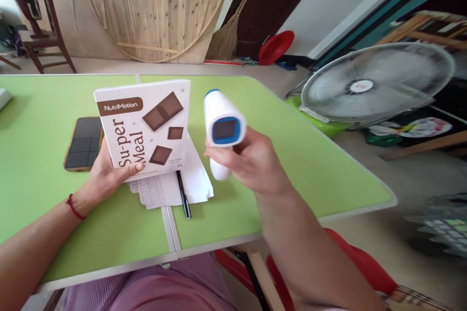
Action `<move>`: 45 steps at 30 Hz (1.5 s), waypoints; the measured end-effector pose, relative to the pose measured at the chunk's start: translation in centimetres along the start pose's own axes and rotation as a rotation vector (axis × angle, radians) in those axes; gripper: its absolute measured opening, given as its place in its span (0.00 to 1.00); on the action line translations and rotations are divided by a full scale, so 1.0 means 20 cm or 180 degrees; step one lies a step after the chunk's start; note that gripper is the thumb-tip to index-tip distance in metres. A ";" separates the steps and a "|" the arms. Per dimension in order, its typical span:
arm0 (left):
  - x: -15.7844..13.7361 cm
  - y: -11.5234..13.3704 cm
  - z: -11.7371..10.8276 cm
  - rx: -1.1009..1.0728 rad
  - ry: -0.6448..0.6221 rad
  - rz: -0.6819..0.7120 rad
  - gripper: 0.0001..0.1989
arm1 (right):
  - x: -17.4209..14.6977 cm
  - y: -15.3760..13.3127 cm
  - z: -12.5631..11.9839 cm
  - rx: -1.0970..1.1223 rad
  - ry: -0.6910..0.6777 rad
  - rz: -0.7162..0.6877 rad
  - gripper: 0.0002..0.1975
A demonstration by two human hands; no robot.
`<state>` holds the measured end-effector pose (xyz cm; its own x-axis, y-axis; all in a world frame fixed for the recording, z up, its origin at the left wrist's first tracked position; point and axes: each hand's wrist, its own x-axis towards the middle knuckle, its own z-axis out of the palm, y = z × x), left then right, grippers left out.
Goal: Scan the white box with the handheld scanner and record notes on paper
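Note:
My left hand [105,172] grips the lower left corner of a white box [156,126] printed "NutriMotion Su-per Meal" with brown chocolate pieces, its thumb across the front. The box is held up and tilted above the table. In my right hand [255,160] is a white and blue handheld infrared thermometer [223,116], its small dark screen facing me and its handle pointing down. Under and behind the box lie sheets of paper [197,187] with handwriting, and a black pen [183,197] rests on them. A phone [83,143] with a dark screen lies left of the box.
The green folding table [310,175] has a metal seam down its middle. A large fan [375,82] stands past its right edge. Behind are a chair [49,39], a round wooden panel [156,5], a broom [229,29] and a red basin [276,47].

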<state>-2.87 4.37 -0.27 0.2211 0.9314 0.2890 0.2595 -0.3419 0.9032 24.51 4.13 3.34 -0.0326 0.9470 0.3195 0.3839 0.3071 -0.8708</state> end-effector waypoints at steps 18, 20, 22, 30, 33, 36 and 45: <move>0.04 0.00 -0.03 0.0065 -0.0201 -0.0126 0.25 | -0.36 -0.05 0.37 0.1614 -0.0704 0.1293 0.12; 0.05 0.00 -0.03 0.0061 -0.0229 -0.0080 0.24 | -0.34 -0.05 0.38 0.1606 -0.0689 0.1257 0.11; 0.05 0.00 -0.02 -0.0031 -0.0266 -0.0044 0.24 | -0.34 -0.04 0.38 0.1598 -0.0646 0.1243 0.11; 0.06 -0.02 -0.01 -0.0108 -0.0205 0.0014 0.23 | -0.36 0.01 0.38 0.1418 -0.0552 0.1188 0.10; 0.06 -0.02 -0.01 -0.0076 -0.0229 0.0016 0.24 | -0.35 0.00 0.38 0.1363 -0.0558 0.1196 0.11; 0.06 -0.02 -0.01 -0.0040 -0.0213 0.0018 0.28 | -0.35 0.00 0.38 0.1382 -0.0590 0.1187 0.11; 0.06 -0.03 -0.01 -0.0121 -0.0229 0.0035 0.30 | -0.36 0.00 0.37 0.1506 -0.0753 0.1205 0.13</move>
<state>-2.99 5.74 -0.38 0.2911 0.9158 0.2766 0.2213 -0.3458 0.9119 17.86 -1.89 -1.74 -0.1980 0.9765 -0.0855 -0.0375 -0.0947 -0.9948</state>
